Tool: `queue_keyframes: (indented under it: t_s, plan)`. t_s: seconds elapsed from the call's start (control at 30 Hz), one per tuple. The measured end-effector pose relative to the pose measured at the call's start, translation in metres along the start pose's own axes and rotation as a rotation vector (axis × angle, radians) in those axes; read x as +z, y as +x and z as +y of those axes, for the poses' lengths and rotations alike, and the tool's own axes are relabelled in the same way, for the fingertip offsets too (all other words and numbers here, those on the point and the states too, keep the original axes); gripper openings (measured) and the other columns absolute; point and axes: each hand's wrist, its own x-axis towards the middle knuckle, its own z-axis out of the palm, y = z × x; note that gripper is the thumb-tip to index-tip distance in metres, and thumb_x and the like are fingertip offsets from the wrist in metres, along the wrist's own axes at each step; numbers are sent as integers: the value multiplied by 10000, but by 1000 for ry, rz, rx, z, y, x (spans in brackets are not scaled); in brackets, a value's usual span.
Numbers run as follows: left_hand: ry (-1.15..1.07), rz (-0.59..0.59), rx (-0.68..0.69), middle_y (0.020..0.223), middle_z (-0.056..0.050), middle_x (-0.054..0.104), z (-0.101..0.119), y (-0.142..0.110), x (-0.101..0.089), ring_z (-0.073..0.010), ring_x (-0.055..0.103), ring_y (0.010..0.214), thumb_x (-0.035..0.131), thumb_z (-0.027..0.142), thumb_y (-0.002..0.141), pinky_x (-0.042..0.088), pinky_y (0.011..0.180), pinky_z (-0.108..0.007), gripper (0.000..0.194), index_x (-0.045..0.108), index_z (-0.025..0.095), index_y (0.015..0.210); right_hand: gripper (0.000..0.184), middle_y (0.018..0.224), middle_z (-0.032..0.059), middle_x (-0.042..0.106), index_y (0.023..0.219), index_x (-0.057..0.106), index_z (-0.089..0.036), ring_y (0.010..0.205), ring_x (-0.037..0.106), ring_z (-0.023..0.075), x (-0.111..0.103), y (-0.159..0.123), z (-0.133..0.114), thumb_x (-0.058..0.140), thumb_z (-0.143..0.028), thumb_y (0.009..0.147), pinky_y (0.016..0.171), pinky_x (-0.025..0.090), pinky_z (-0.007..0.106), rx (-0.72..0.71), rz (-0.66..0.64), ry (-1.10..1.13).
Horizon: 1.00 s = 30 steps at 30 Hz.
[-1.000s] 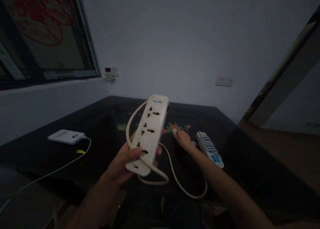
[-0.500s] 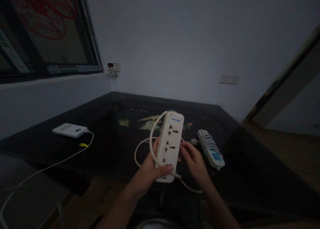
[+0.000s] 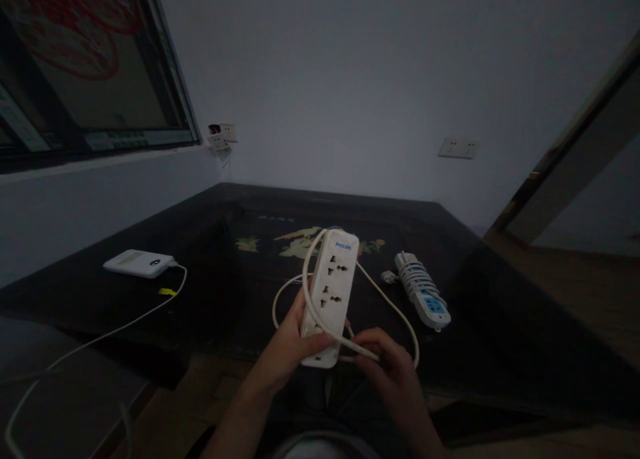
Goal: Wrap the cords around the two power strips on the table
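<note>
A white Philips power strip is held tilted above the near edge of the dark table. My left hand is closed around its lower left side, the thumb lying across the front over the cord. The strip's white cord loops from the top down along the left side and crosses the lower front. At the lower right, my right hand pinches that cord between thumb and fingers. More cord curves behind the strip and out to the right, past my right hand.
On the table, a second power strip wrapped in its own cord lies to the right. A white power bank with a cable is at the left, near a yellow tag. Wall sockets are beyond the table.
My right hand has moved down from beside the strip and now grips the cord at its lower right. The strip has shifted slightly left. A cord length now arcs out on the right.
</note>
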Motion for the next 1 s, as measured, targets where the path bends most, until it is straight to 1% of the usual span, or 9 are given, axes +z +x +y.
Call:
queue_keyframes:
  t_s: [0.1, 0.2, 0.27, 0.33, 0.4, 0.57, 0.7, 0.8, 1.0]
  plan:
    - [26, -15, -11, 1048, -136, 679, -1, -3, -4, -280, 653, 941, 835, 341, 582, 516, 743, -313, 1163, 97, 229, 1474, 138, 679, 24, 648, 771, 688, -177, 615, 580, 133, -9, -4, -4, 663, -314, 773, 558, 434, 207, -29, -22, 23]
    - [97, 7, -2, 1113, -133, 658, -3, -3, -7, -285, 638, 981, 830, 333, 587, 512, 772, -308, 1090, 190, 228, 1464, 137, 693, 37, 663, 747, 701, -181, 658, 612, 150, -16, -4, -12, 668, -310, 778, 594, 471, 219, -72, -24, 41]
    - [164, 63, 26, 1207, -124, 618, -4, -3, -8, -289, 603, 1066, 812, 309, 617, 499, 832, -307, 1001, 259, 237, 1448, 131, 762, 46, 681, 849, 717, -198, 697, 630, 156, -18, -3, -20, 649, -299, 802, 621, 492, 227, -97, -56, 14]
    - [231, 125, 63, 1310, -103, 554, -6, -2, -8, -284, 544, 1164, 777, 288, 667, 468, 910, -303, 915, 291, 253, 1441, 198, 891, 54, 697, 1007, 703, -238, 778, 646, 161, -19, -2, -31, 619, -266, 829, 671, 507, 235, -139, -73, -70]
    - [280, 157, 95, 1378, -82, 495, -8, -1, -8, -271, 492, 1228, 741, 286, 711, 430, 973, -302, 861, 287, 267, 1443, 275, 976, 46, 697, 1104, 671, -279, 837, 649, 160, -18, 0, -42, 597, -234, 843, 688, 510, 225, -214, -57, -175]
    - [401, 153, 134, 1429, -71, 439, -13, 1, -8, -268, 443, 1275, 691, 344, 753, 381, 1036, -329, 828, 256, 262, 1452, 241, 744, -1, 680, 1062, 682, -263, 614, 614, 101, -12, 4, -56, 557, -189, 869, 535, 468, 156, -378, 15, -284]
    - [498, 197, 195, 1476, -81, 367, -17, 2, -6, -278, 340, 1348, 664, 384, 768, 300, 1097, -360, 795, 280, 225, 1446, 349, 841, 28, 691, 1226, 587, -256, 729, 647, 129, -7, 4, -56, 493, -170, 901, 606, 493, 187, -432, 11, -348]
    - [497, 224, 206, 1511, -75, 301, -19, 2, -3, -267, 257, 1391, 645, 369, 789, 218, 1133, -374, 770, 273, 221, 1447, 402, 812, 38, 666, 1296, 527, -253, 687, 624, 134, -3, 4, -56, 440, -157, 915, 588, 490, 209, -417, -5, -385]
    - [449, 226, 205, 1502, -66, 320, -18, -2, 2, -278, 237, 1396, 658, 336, 781, 183, 1143, -393, 744, 312, 229, 1431, 310, 773, 52, 670, 1167, 633, -232, 634, 613, 153, 1, 6, -54, 466, -187, 909, 541, 463, 229, -438, 97, -472]
